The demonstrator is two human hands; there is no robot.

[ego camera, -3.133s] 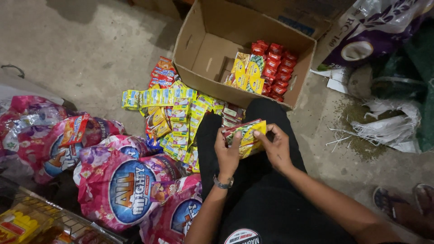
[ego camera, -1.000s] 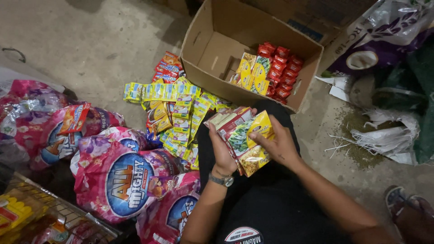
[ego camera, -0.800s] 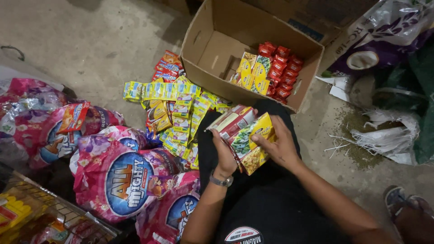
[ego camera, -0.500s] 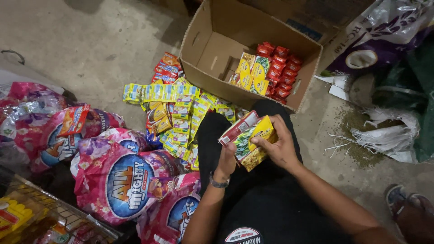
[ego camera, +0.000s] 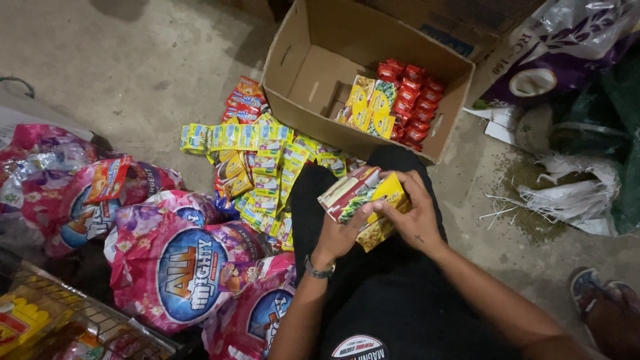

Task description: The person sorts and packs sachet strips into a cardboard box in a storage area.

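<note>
Concrete floor (ego camera: 133, 67) | my left hand (ego camera: 339, 235) and right hand (ego camera: 415, 217) both grip sachet pack (ego camera: 360, 197) over lap | long axis tilted toward box (ego camera: 313, 73) just ahead

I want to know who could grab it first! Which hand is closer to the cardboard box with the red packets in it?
Right. The right hand grips the yellow sachet bundle just below the cardboard box front wall; the left hand sits lower, farther from the box.
</note>
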